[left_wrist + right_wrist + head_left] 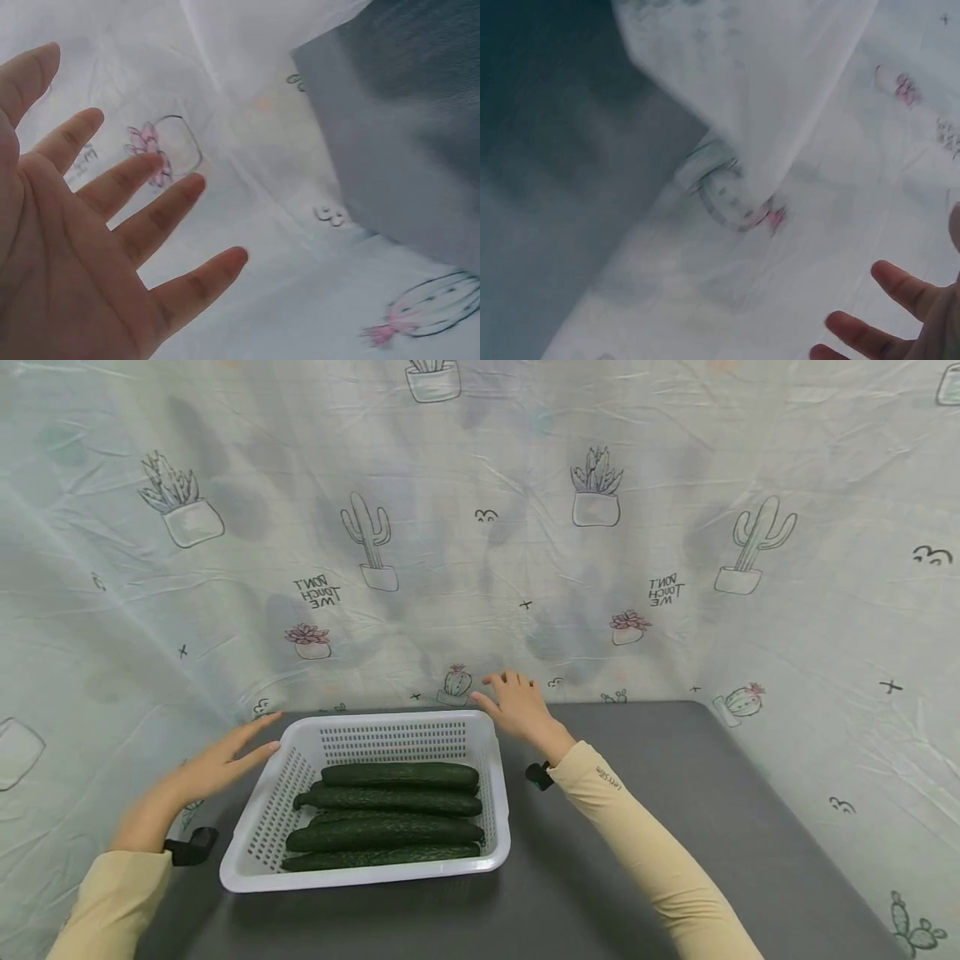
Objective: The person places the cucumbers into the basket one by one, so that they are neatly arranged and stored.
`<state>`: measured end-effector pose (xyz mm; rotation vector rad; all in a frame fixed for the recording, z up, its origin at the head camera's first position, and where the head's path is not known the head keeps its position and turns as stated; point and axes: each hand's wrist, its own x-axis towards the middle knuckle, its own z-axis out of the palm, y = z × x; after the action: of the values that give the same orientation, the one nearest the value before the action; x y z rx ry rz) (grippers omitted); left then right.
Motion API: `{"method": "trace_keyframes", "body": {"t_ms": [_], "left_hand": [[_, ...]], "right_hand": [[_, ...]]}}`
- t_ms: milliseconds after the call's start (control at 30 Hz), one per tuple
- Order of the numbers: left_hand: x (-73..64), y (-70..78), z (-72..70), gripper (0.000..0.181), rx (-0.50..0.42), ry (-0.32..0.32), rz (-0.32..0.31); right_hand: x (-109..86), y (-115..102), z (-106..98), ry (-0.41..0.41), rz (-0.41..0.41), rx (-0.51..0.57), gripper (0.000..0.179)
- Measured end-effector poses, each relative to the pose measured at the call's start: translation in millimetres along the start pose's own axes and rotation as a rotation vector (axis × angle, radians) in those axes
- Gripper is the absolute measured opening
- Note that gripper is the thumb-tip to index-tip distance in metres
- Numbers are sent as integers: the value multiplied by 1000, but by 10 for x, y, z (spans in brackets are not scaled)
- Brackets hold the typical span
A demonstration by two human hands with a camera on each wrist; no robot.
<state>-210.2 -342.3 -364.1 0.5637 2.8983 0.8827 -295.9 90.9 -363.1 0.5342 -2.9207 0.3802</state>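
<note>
A white perforated plastic basket (405, 721) stands on the dark grey table, with several long green cucumbers (386, 832) lying side by side in it. My left hand (206, 775) is by the basket's left side, thumb tip right at the rim. In the left wrist view the same hand (97, 225) shows its palm, fingers spread and nothing held. Just off the far right corner of the basket is my right hand (519, 706), its thumb close to the rim. Spread fingertips of that hand (900, 322) enter the right wrist view at the lower right, holding nothing.
The grey table (637, 793) extends to the right of the basket. A pale curtain (480, 568) printed with potted cacti hangs behind the table and along both sides. Each wrist wears a small black camera, one (192, 847) at the left and one (538, 775) at the right.
</note>
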Motion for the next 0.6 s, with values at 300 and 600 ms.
{"method": "trace_keyframes", "body": {"t_ms": [300,600], "left_hand": [[306,272,-144,65,113,5,6],[700,544,-3,69,331,109,3]], "right_hand": [[39,467,-61,42,36,-31,60],[39,837,-134,87,46,-73,68]]}}
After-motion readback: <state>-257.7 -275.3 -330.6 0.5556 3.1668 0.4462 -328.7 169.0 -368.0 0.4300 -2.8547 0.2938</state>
